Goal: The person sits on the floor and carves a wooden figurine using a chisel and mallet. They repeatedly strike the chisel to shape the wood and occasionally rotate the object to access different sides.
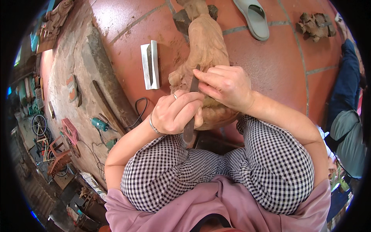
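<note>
A flat, dark file (194,83) slants across the near part of a wooden carving (206,40). My left hand (174,113), with a ring and a bracelet, is closed around the file's lower half; the end pokes out below my fingers. Pinched near its upper end are the fingers of my right hand (228,87). The carving is pale brown, with ridged folds and knobby lumps, and stands on the floor before my knees. My hands cover part of its near side, so where the file touches the wood is hidden.
Left of the carving lies a folded white sheet (150,65) with a dark strip inside. A grey slipper (253,19) and a rough wood chunk (315,27) are farther off. At left, a green power tool (99,124) and its cord rest by a long wooden slab (98,65). Someone's dark-clothed leg (342,83) shows right.
</note>
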Available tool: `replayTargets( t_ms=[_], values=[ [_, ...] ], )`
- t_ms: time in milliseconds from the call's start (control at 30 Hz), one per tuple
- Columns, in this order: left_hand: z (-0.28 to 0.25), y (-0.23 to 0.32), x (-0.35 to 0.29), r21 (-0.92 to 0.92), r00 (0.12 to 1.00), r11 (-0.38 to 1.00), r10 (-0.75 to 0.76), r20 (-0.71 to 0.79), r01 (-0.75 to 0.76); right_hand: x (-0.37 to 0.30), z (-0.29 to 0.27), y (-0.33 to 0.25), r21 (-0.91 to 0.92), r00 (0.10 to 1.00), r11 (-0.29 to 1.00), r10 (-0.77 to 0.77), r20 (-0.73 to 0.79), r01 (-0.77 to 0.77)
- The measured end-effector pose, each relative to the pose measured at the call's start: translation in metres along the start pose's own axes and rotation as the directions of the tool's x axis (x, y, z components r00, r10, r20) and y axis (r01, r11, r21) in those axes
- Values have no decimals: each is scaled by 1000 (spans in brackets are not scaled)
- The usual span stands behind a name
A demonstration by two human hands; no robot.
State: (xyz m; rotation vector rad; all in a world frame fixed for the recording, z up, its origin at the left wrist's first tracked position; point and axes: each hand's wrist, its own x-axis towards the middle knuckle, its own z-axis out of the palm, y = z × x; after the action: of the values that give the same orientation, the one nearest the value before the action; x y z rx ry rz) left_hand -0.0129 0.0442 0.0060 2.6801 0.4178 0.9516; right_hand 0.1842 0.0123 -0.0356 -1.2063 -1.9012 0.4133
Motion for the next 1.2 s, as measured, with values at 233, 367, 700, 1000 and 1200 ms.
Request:
replayTargets(
  t_ms=[233, 367, 700, 1000, 1200],
  values=[
    [0, -6, 0, -10, 1000, 1000, 19, 21, -18, -1, 1, 2, -21, 1000, 1000, 17, -19, -18],
    [4, -8, 7, -7, 999, 1000, 9, -36, -10, 3, 1, 4, 14, 1000, 1000, 14, -27, -14],
    [4, -7, 14, 61, 1000, 998, 30, 10, -30, 9, -6, 8, -28, 998, 1000, -1, -57, 0],
    [4, 6, 12, 37, 998, 999, -16, 57, 13, 3, -8, 3, -42, 999, 998, 54, 0, -54],
    [11, -5, 7, -19, 999, 1000, -6, 39, 7, 2, -1, 6, -55, 997, 996, 64, -46, -66]
  ],
)
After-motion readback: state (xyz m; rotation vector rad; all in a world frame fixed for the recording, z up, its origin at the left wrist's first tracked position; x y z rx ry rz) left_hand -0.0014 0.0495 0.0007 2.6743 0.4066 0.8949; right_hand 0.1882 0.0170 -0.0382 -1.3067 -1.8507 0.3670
